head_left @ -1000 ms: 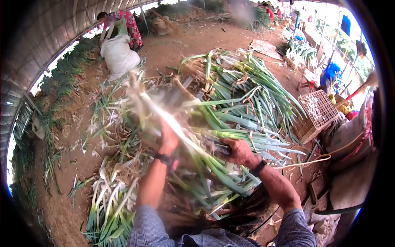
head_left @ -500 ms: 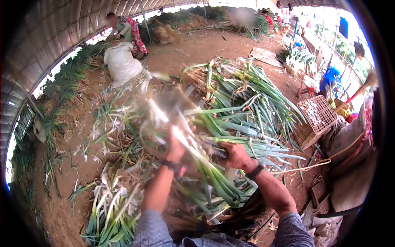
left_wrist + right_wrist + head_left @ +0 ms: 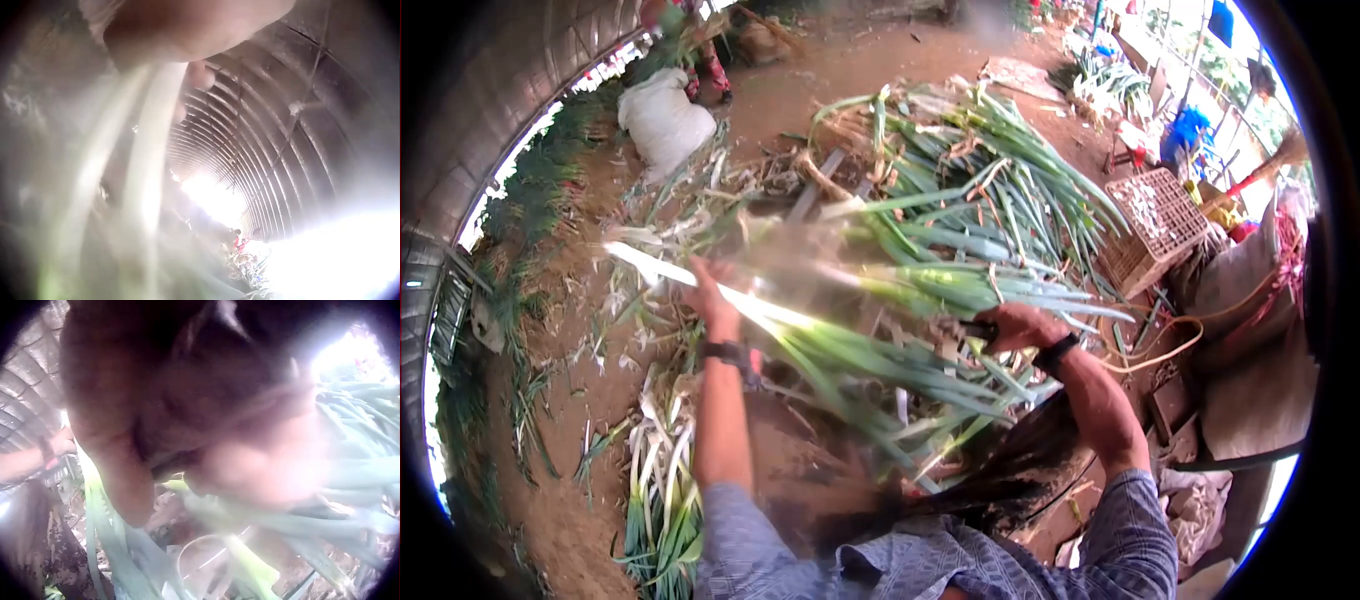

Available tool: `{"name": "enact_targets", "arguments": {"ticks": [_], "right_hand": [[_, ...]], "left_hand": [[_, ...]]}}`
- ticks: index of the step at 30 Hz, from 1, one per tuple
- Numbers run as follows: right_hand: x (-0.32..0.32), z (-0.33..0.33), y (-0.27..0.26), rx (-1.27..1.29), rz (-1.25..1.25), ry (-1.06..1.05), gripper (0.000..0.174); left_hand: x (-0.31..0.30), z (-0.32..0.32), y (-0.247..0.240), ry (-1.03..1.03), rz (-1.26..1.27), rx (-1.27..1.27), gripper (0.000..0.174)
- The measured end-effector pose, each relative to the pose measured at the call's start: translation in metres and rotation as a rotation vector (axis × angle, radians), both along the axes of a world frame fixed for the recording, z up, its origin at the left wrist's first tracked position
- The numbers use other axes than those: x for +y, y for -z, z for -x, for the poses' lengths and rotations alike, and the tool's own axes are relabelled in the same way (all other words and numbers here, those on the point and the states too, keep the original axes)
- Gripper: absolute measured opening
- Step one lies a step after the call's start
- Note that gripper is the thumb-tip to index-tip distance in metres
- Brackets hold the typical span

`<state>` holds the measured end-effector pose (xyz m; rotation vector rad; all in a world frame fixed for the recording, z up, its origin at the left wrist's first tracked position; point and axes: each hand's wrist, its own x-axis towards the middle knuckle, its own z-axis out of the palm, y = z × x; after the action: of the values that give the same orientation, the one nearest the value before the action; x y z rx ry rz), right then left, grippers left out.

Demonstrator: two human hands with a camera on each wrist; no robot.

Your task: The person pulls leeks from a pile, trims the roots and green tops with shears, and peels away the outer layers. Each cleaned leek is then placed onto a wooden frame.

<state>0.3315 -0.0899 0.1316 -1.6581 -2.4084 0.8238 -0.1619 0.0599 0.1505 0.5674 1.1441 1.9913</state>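
Long white-and-green onion stalks (image 3: 775,318) lie slantwise across the middle of the head view, white ends at upper left, leaves blurred toward lower right. My left hand (image 3: 715,300) grips them by the white part; in the left wrist view the fingers (image 3: 200,31) curl over two pale stalks (image 3: 147,181). My right hand (image 3: 1022,328) holds a black handle (image 3: 978,329) right of the stalks, its far end unclear. Up close, the right hand (image 3: 206,425) is dark and blurred, with green leaves (image 3: 125,550) beneath it.
A big heap of green onions (image 3: 990,190) lies ahead, another bunch (image 3: 665,470) at lower left. To the right stand a plastic crate (image 3: 1155,225) and sacks (image 3: 1250,350). Behind at left are a white sack (image 3: 665,120) and a person (image 3: 700,60).
My left hand has swung left with the stalks, which now lie flatter and farther from my right hand. The right hand has shifted slightly right, still holding the handle. The head view has tilted down.
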Motion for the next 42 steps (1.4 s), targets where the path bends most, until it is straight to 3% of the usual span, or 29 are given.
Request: {"name": "enact_targets", "arguments": {"ticks": [4, 6, 8, 10, 12, 14, 16, 17, 18, 20, 22, 23, 26, 29, 31, 35, 39, 42], "right_hand": [[-0.004, -0.004, -0.004, -0.020, 0.026, 0.038, 0.049], [-0.006, 0.002, -0.010, -0.076, 0.060, -0.003, 0.049], [-0.010, 0.009, -0.019, -0.110, 0.061, -0.003, 0.051], [-0.013, 0.010, -0.024, -0.116, 0.038, 0.027, 0.052], [-0.007, 0.003, -0.013, -0.117, 0.022, 0.050, 0.050], [-0.003, 0.000, -0.012, -0.125, 0.026, 0.083, 0.049], [0.002, -0.002, -0.007, -0.127, -0.007, 0.094, 0.047], [0.003, -0.001, -0.007, -0.132, -0.010, 0.106, 0.046], [0.004, 0.001, -0.007, -0.138, -0.013, 0.122, 0.046], [0.009, 0.010, -0.014, -0.169, 0.067, 0.134, 0.046], [0.015, 0.008, 0.000, -0.144, 0.029, 0.096, 0.051], [0.017, 0.010, -0.001, -0.132, 0.038, 0.094, 0.053], [0.023, 0.012, 0.000, -0.098, 0.090, 0.097, 0.057], [0.021, 0.015, -0.015, -0.036, 0.061, 0.114, 0.056], [0.021, 0.009, -0.014, -0.068, 0.064, 0.138, 0.056], [0.015, 0.000, -0.026, -0.080, 0.090, 0.139, 0.055], [0.011, -0.005, -0.024, -0.061, 0.099, 0.138, 0.053], [0.011, -0.008, -0.020, -0.032, 0.071, 0.134, 0.052]], "left_hand": [[-0.017, 0.072, -0.090, -0.237, -0.084, 0.327, 0.047], [-0.042, 0.115, -0.143, -0.196, -0.084, 0.577, 0.049], [-0.053, 0.151, -0.190, -0.514, -0.030, 0.955, 0.049], [-0.083, 0.171, -0.235, -0.531, 0.297, 1.173, 0.049], [-0.082, 0.279, -0.232, -0.596, 0.332, 1.543, 0.051], [-0.109, 0.310, -0.217, -0.587, 0.325, 1.837, 0.049], [-0.134, 0.339, -0.161, -0.722, 0.550, 2.130, 0.043], [-0.138, 0.359, -0.129, -0.601, 0.676, 2.220, 0.038], [-0.138, 0.369, -0.092, -0.309, 0.754, 2.189, 0.034], [-0.124, 0.371, -0.028, 0.322, 0.679, 1.676, 0.024], [-0.099, 0.251, -0.013, 0.442, 0.795, 0.940, 0.019], [-0.094, 0.170, -0.013, 0.327, 0.709, 0.909, 0.020], [-0.038, 0.048, 0.004, 0.716, 0.639, 0.826, 0.022], [0.003, -0.047, 0.050, 0.924, 0.482, 0.675, 0.021], [0.013, -0.097, 0.084, 0.880, 0.476, 0.492, 0.025], [0.031, -0.149, 0.140, 0.636, 0.619, 0.387, 0.033], [0.041, -0.159, 0.160, 0.509, 0.593, 0.328, 0.038], [0.047, -0.158, 0.167, 0.530, 0.631, 0.263, 0.036]]}}
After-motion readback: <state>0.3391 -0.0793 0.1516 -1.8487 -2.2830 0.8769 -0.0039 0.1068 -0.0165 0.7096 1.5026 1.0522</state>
